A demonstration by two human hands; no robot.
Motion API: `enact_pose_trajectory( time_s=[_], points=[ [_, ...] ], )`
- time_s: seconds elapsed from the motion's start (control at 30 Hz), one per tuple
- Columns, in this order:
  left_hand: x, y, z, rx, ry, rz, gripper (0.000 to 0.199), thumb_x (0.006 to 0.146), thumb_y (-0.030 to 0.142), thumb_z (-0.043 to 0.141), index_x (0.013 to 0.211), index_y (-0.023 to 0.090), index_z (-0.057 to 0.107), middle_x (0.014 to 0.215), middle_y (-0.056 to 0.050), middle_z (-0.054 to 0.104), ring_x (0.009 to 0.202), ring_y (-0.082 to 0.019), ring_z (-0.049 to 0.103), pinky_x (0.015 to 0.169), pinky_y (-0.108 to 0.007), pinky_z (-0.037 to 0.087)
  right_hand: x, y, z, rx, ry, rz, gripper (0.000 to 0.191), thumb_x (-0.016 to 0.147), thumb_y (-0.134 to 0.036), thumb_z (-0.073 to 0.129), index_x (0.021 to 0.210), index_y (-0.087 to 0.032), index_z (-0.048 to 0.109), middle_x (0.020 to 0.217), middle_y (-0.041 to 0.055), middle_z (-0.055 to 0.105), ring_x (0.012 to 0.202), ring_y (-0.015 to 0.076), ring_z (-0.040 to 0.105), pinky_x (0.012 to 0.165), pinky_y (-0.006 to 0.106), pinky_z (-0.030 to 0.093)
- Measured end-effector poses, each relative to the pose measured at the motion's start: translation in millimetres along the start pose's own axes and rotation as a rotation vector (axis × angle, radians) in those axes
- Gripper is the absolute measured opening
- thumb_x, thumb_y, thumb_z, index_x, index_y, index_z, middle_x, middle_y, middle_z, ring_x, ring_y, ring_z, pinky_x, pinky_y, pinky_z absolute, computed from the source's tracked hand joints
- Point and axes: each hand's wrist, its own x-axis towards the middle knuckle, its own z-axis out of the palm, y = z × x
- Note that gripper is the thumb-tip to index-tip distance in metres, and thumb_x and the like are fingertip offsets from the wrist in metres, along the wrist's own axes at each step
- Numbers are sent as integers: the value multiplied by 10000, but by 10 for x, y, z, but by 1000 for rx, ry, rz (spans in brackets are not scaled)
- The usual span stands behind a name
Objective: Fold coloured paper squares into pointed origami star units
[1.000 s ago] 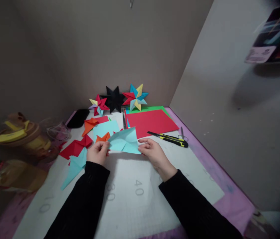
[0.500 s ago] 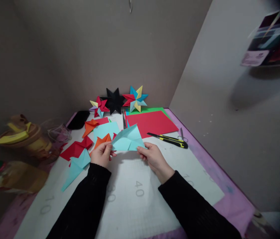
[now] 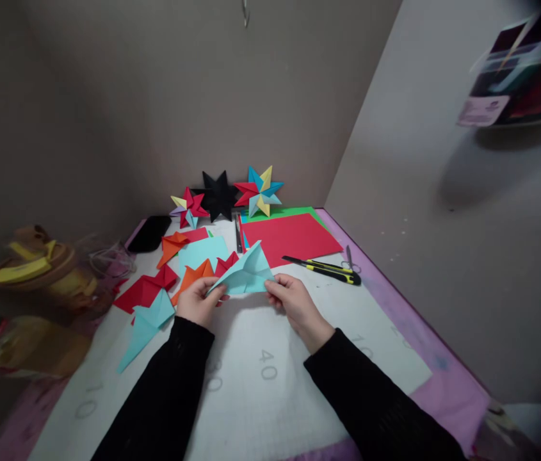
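A light blue folded paper [image 3: 247, 274] is held above the mat, with a raised point at its top and a crease down its middle. My left hand [image 3: 199, 302] pinches its left corner between thumb and fingers. At its right lower corner, my right hand [image 3: 294, 304] grips it the same way. Left of my left hand lie another light blue folded piece [image 3: 148, 323] and a red folded piece [image 3: 143, 291]. Orange folded pieces [image 3: 196, 274] and a flat light blue sheet [image 3: 203, 253] lie just behind.
Red sheets [image 3: 294, 237], a yellow-black cutter [image 3: 330, 270] and small scissors [image 3: 349, 258] are at the back right. Paper stars [image 3: 219, 195] lean on the wall. A black phone [image 3: 151, 233] and a brown pot [image 3: 44, 262] stand left.
The left side of the held light blue paper has narrowed into a slanting point, and more of the red piece behind it shows. Both hands keep their grip; the view has shifted slightly.
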Motion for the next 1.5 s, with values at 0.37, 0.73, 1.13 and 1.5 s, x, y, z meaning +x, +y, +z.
enact_pose_trajectory(
  time_s=[0.37,0.73,1.13,1.5],
  points=[
    [27,-7,-17,-187,-26,-141,358,535,342,760,774,126,604,512,12,623,500,-121,619,474,-181,459,22,24,14,243,-38,-150,395,658,-308,693,1022,-220,569,818,9,590,680,128,550,556,224,413],
    [-66,-62,209,-646,38,-224,511,545,242,775,1008,191,566,746,26,661,635,-117,615,574,-214,506,-119,121,322,127,20,-267,193,692,-291,654,726,-206,485,678,-21,505,628,126,478,597,244,406],
    [-93,-165,245,-571,-157,-113,326,609,232,765,867,117,603,782,-54,683,684,-163,630,674,-290,518,-218,94,364,316,-199,-62,107,717,-275,618,786,-199,589,713,4,575,617,136,519,592,262,419],
    [-138,-140,241,-437,-239,-147,375,590,348,753,845,138,577,584,-2,634,407,-141,548,414,-261,448,-203,222,375,288,-328,207,240,632,-249,657,854,-179,596,647,11,622,524,139,566,494,249,423]
  ],
)
